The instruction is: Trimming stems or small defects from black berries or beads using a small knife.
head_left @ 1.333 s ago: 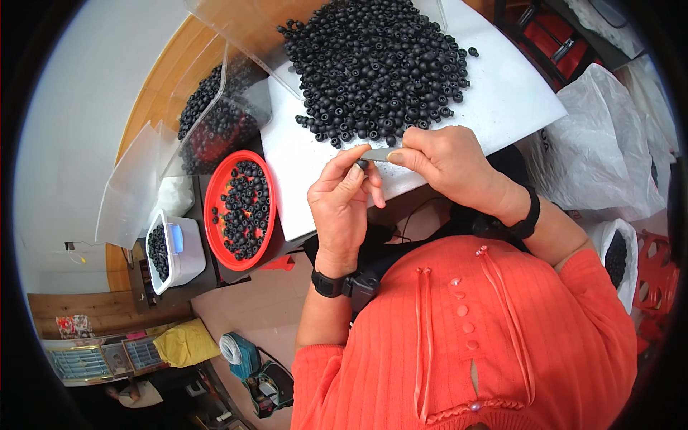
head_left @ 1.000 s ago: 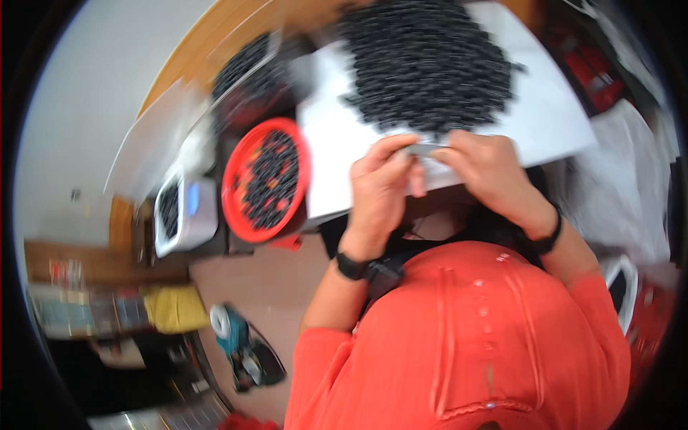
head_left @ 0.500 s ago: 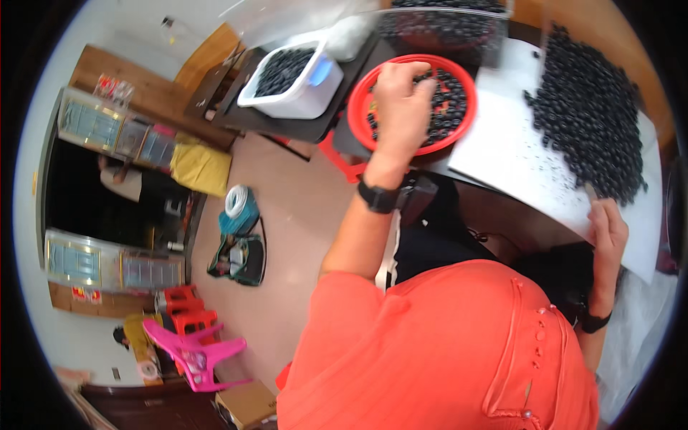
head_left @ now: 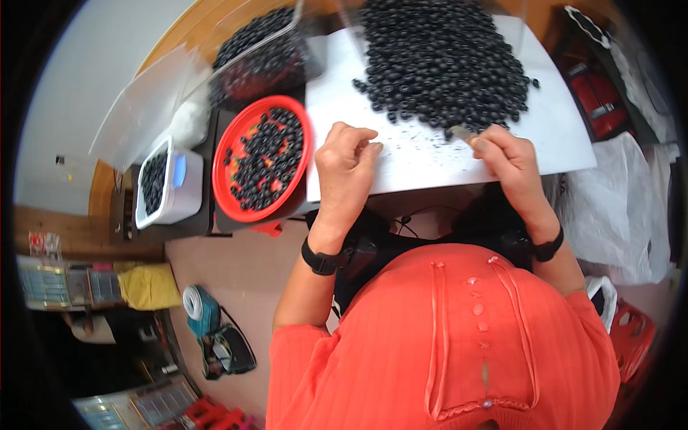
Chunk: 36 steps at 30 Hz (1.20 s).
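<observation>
A heap of small, shiny black beads (head_left: 444, 64) lies on a white board (head_left: 562, 143) in front of me. My right hand (head_left: 510, 168), at the heap's near edge, pinches a small flat blade-like tool (head_left: 462, 134) whose tip meets the beads. Over the board's near left edge is my left hand (head_left: 344, 168); its fingers are curled in, and nothing shows between thumb and forefinger. Left of that hand stands a round red tray (head_left: 307, 154) with black beads spread in it and some yellowish bits among them. Dark specks are scattered on the board below the heap.
A clear plastic bin (head_left: 315, 61) full of black beads stands behind the red tray. Farther left is a white tub (head_left: 183, 193) with more beads. A translucent plastic bag (head_left: 613, 208) hangs at the right. Bags (head_left: 226, 351) lie on the floor at left.
My left hand has come from over the red tray to the white board. The view has turned right, toward the heap. My right hand still holds the small tool by the beads.
</observation>
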Each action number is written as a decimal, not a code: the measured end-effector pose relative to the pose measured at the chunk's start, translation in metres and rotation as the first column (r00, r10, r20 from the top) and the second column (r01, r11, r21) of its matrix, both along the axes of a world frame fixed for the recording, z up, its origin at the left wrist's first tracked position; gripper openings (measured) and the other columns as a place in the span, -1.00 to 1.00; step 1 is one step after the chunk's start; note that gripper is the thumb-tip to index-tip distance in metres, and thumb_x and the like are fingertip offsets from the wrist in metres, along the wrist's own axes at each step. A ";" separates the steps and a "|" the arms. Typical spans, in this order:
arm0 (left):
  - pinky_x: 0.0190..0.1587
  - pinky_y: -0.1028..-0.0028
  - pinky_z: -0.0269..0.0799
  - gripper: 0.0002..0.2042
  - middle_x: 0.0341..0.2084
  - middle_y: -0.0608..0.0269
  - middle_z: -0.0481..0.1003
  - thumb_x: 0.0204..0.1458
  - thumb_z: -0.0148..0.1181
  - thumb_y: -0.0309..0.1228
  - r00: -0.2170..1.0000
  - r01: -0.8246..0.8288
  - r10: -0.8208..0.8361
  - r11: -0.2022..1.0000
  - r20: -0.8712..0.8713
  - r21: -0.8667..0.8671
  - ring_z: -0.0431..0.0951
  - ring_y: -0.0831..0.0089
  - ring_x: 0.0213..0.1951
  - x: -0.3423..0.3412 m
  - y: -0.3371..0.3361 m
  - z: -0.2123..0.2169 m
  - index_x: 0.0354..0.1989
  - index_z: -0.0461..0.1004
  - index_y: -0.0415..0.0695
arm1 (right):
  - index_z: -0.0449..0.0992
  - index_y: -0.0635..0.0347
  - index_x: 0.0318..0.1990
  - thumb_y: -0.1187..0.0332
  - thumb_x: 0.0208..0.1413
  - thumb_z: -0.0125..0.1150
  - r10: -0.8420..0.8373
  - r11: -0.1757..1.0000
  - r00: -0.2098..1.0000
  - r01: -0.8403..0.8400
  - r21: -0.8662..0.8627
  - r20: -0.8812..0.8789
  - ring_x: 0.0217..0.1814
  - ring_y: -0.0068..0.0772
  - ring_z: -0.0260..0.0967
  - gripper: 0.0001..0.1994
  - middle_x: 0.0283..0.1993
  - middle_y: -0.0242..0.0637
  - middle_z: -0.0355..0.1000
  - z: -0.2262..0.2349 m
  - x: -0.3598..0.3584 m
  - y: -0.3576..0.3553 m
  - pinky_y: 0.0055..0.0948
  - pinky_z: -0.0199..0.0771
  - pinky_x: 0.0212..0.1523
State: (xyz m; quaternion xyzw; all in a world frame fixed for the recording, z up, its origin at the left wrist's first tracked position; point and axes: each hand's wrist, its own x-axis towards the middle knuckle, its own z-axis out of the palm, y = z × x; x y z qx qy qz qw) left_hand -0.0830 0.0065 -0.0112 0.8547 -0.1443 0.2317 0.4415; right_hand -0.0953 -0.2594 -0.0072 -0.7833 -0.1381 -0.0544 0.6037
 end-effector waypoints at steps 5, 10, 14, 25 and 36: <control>-0.36 0.47 0.40 -0.84 -0.47 0.22 0.47 -0.07 0.33 -0.60 0.999 -0.002 -0.003 0.992 0.037 0.124 0.49 0.44 -0.45 0.025 -0.024 -0.003 -0.27 0.61 -0.28 | 0.57 0.33 -0.35 0.32 0.26 0.25 0.009 1.000 0.999 -0.010 0.008 0.035 -0.52 -0.64 0.22 -0.77 -0.56 -0.42 0.35 -0.001 -0.001 -0.007 -0.52 0.22 -0.47; -0.33 0.38 0.44 -0.84 -0.47 0.14 0.47 -0.06 0.34 -0.56 0.991 -0.124 0.097 0.922 0.091 0.367 0.52 0.30 -0.44 0.043 -0.038 -0.002 -0.28 0.59 -0.28 | 0.58 0.32 -0.32 0.30 0.26 0.26 0.013 1.000 0.998 -0.014 0.007 0.065 -0.50 -0.59 0.33 -0.77 -0.54 -0.31 0.41 -0.001 -0.003 -0.006 -0.51 0.28 -0.44; -0.21 0.17 0.45 -0.89 -0.36 0.11 0.47 -0.07 0.30 -0.51 0.996 -0.087 0.081 0.922 0.031 0.378 0.51 0.08 -0.23 0.050 -0.027 -0.009 -0.35 0.53 -0.19 | 0.57 0.32 -0.33 0.30 0.25 0.27 -0.010 1.000 0.995 0.007 0.025 0.102 -0.53 -0.55 0.31 -0.77 -0.55 -0.29 0.39 -0.007 -0.002 -0.007 -0.49 0.27 -0.46; -0.27 0.15 0.43 -0.94 -0.40 0.10 0.45 -0.07 0.25 -0.56 0.995 -0.077 0.045 0.902 0.085 0.425 0.50 0.09 -0.27 0.046 -0.022 -0.005 -0.40 0.50 -0.19 | 0.53 0.27 -0.40 0.28 0.22 0.29 -0.027 1.000 0.986 0.024 0.015 0.163 -0.60 -0.43 0.25 -0.75 -0.59 -0.23 0.34 -0.012 -0.001 -0.007 -0.42 0.24 -0.52; -0.27 0.19 0.43 -0.88 -0.40 0.11 0.42 -0.08 0.25 -0.63 0.998 -0.008 -0.019 0.927 0.068 0.375 0.48 0.10 -0.27 0.023 -0.017 0.011 -0.35 0.52 -0.20 | 0.51 0.27 -0.40 0.27 0.22 0.30 -0.029 1.000 0.987 0.031 -0.006 0.156 -0.62 -0.36 0.24 -0.74 -0.61 -0.20 0.32 -0.010 -0.001 -0.006 -0.39 0.24 -0.53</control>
